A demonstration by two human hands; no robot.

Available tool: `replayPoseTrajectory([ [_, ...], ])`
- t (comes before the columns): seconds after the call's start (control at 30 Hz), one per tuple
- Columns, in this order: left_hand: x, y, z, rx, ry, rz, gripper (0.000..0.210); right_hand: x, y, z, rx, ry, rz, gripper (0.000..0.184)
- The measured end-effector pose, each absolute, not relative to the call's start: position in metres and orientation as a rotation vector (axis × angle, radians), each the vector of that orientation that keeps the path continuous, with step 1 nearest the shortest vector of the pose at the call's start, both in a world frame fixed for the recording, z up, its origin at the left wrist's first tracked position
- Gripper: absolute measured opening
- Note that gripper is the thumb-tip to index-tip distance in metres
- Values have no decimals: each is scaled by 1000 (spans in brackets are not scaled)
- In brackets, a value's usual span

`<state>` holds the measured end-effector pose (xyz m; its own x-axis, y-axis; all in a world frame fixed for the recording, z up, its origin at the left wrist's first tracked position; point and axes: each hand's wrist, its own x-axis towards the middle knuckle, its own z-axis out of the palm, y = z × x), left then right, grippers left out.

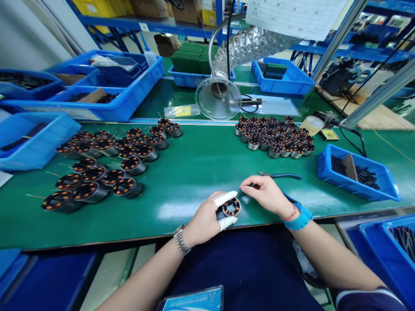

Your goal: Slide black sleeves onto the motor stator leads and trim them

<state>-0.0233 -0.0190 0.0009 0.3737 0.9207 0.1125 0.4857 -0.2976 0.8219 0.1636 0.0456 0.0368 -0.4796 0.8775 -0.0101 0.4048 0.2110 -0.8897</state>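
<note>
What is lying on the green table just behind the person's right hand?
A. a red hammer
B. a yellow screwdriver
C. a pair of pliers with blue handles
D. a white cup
C. A pair of pliers with blue handles lies flat on the green table just beyond the right hand, while the left hand holds a small round motor coil at the table's near edge.

Left hand (207, 218) grips stator (231, 207) on green mat (194, 172); right hand (266, 194) pinches its wire; pliers (282, 175) nearby.
</note>
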Motion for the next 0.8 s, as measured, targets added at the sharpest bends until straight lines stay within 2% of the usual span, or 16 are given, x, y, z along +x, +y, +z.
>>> replayPoseTrajectory([
  [0.8, -23, -19, 1, 1913, 1206, 772, 53, 167, 52, 46, -1195, -2156, 1170, 19],
])
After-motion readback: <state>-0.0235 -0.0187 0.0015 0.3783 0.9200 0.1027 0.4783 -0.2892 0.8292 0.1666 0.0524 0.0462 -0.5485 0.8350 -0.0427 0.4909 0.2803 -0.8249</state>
